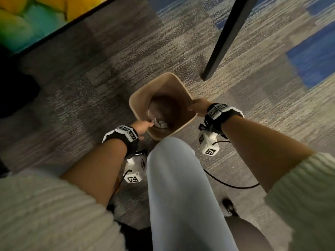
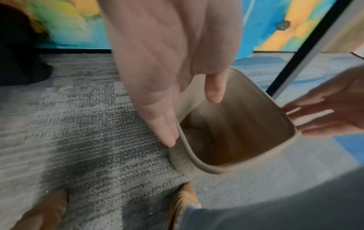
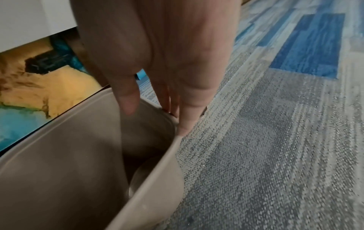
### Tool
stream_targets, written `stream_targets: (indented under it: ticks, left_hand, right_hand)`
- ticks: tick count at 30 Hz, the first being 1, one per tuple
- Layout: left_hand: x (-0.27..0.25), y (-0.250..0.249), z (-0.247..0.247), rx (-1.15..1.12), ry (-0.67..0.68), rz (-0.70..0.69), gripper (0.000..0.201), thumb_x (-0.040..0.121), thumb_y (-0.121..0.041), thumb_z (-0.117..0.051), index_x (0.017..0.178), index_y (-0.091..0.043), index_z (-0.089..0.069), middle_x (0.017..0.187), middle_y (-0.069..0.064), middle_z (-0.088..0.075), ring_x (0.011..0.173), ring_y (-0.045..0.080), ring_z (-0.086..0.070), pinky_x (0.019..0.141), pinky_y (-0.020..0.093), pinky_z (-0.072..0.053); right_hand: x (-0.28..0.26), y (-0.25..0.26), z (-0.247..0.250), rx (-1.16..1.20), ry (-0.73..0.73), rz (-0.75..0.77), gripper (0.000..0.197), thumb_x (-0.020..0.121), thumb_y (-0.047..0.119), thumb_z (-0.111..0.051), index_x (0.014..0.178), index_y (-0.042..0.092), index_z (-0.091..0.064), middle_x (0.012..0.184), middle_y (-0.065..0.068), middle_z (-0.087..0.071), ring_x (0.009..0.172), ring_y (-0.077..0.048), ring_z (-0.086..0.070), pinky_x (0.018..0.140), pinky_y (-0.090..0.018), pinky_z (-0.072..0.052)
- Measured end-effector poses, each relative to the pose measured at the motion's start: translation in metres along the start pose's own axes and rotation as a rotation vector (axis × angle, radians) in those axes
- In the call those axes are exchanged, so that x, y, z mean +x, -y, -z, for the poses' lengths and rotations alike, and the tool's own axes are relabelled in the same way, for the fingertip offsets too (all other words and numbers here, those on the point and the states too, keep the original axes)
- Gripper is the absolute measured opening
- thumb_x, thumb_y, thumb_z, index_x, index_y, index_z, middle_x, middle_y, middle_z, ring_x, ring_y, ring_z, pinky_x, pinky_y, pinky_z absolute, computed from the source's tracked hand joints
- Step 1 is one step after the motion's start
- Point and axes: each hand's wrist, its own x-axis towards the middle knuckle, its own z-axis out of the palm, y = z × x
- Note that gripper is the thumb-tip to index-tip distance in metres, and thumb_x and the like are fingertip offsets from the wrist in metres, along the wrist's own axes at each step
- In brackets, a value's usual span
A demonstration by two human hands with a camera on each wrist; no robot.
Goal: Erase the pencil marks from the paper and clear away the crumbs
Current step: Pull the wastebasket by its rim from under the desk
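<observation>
A beige square waste bin (image 1: 134, 111) stands on the carpet in front of my knee. Some crumpled white paper (image 1: 160, 124) lies at its bottom. My left hand (image 1: 145, 126) holds the bin's left rim; in the left wrist view the left hand (image 2: 191, 118) has its thumb inside the bin (image 2: 246, 169) and straight fingers along the outside. My right hand (image 1: 197, 107) holds the right rim. In the right wrist view the right hand (image 3: 155, 119) has its thumb inside the bin (image 3: 59, 155) and its fingers outside. No sheet, eraser or crumbs are in view.
A black table leg (image 1: 223, 38) stands just beyond the bin to the right. My jeans-clad leg (image 1: 181, 178) sits close to the bin's near corner, with tan shoes (image 2: 183, 202) on the grey and blue carpet. A colourful panel (image 1: 27, 20) runs along the far left.
</observation>
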Motion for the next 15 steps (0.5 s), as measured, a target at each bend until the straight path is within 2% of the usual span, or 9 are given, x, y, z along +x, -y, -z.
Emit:
stream_targets:
  ticks: [3, 5, 6, 7, 8, 10, 11, 13, 15]
  left_hand:
    - [-0.004, -0.006, 0.008, -0.092, -0.054, -0.008, 0.041, 0.099, -0.020, -0.045, 0.137, -0.005, -0.041, 0.137, 0.011, -0.046, 0.120, 0.023, -0.047, 0.096, 0.035, -0.041]
    - [-0.011, -0.010, 0.018, -0.038, -0.093, -0.051, 0.033, 0.097, -0.012, -0.047, 0.128, 0.001, -0.050, 0.119, 0.015, -0.054, 0.101, 0.022, -0.051, 0.073, 0.028, -0.049]
    - [-0.018, -0.011, 0.025, 0.020, -0.131, -0.088, 0.025, 0.096, -0.008, -0.048, 0.116, 0.003, -0.055, 0.113, 0.017, -0.058, 0.096, 0.024, -0.054, 0.064, 0.027, -0.048]
    - [-0.026, -0.012, 0.032, 0.100, -0.178, -0.121, 0.016, 0.093, -0.005, -0.050, 0.103, 0.004, -0.059, 0.109, 0.022, -0.062, 0.094, 0.027, -0.060, 0.063, 0.032, -0.049]
    - [-0.034, -0.012, 0.040, 0.190, -0.225, -0.152, 0.014, 0.090, -0.005, -0.052, 0.096, 0.004, -0.061, 0.107, 0.025, -0.064, 0.094, 0.032, -0.063, 0.067, 0.037, -0.051]
    - [-0.054, -0.011, 0.055, 0.326, -0.308, -0.208, 0.019, 0.086, -0.007, -0.055, 0.095, 0.008, -0.064, 0.105, 0.026, -0.066, 0.099, 0.037, -0.063, 0.076, 0.041, -0.051]
    - [-0.068, -0.010, 0.062, 0.373, -0.331, -0.237, 0.020, 0.087, -0.007, -0.056, 0.096, 0.008, -0.065, 0.104, 0.025, -0.066, 0.099, 0.037, -0.062, 0.073, 0.039, -0.048]
    - [-0.097, -0.007, 0.073, 0.408, -0.356, -0.300, 0.017, 0.087, -0.008, -0.057, 0.086, 0.006, -0.065, 0.103, 0.024, -0.066, 0.098, 0.035, -0.063, 0.066, 0.034, -0.043]
    - [-0.123, -0.001, 0.085, 0.344, -0.355, -0.353, 0.015, 0.086, -0.006, -0.056, 0.081, 0.006, -0.065, 0.098, 0.025, -0.068, 0.096, 0.034, -0.065, 0.071, 0.037, -0.050]
  right_hand:
    - [0.005, -0.001, 0.001, 0.100, -0.032, -0.013, 0.037, 0.087, 0.013, -0.057, 0.120, -0.004, -0.057, 0.118, -0.014, -0.060, 0.108, -0.030, -0.057, 0.098, -0.042, -0.046]
    - [-0.004, 0.005, 0.006, 0.097, -0.033, -0.008, 0.036, 0.087, 0.017, -0.058, 0.117, -0.004, -0.060, 0.115, -0.017, -0.063, 0.106, -0.032, -0.060, 0.099, -0.046, -0.046]
    - [-0.011, 0.009, 0.009, 0.110, -0.026, -0.006, 0.035, 0.088, 0.020, -0.058, 0.114, -0.004, -0.061, 0.110, -0.018, -0.064, 0.102, -0.031, -0.061, 0.098, -0.046, -0.047]
    - [-0.019, 0.015, 0.013, 0.118, -0.018, -0.001, 0.036, 0.089, 0.023, -0.058, 0.111, -0.004, -0.062, 0.107, -0.019, -0.064, 0.098, -0.030, -0.062, 0.098, -0.045, -0.048]
    - [-0.029, 0.021, 0.017, 0.116, -0.010, 0.004, 0.036, 0.090, 0.026, -0.058, 0.108, -0.005, -0.063, 0.105, -0.020, -0.065, 0.098, -0.030, -0.062, 0.098, -0.044, -0.048]
    - [-0.050, 0.034, 0.023, 0.121, 0.007, 0.023, 0.032, 0.091, 0.029, -0.056, 0.098, -0.001, -0.064, 0.105, -0.019, -0.065, 0.103, -0.031, -0.062, 0.100, -0.043, -0.046]
    - [-0.062, 0.041, 0.026, 0.130, 0.006, 0.039, 0.029, 0.091, 0.029, -0.056, 0.094, 0.001, -0.063, 0.105, -0.017, -0.065, 0.104, -0.030, -0.061, 0.100, -0.043, -0.046]
    - [-0.092, 0.058, 0.030, 0.112, -0.053, 0.082, 0.030, 0.092, 0.028, -0.056, 0.100, 0.000, -0.064, 0.111, -0.017, -0.065, 0.107, -0.031, -0.061, 0.099, -0.044, -0.047]
    - [-0.128, 0.078, 0.032, 0.052, -0.144, 0.135, 0.035, 0.092, 0.024, -0.054, 0.108, -0.006, -0.062, 0.115, -0.021, -0.064, 0.107, -0.034, -0.061, 0.093, -0.041, -0.050]
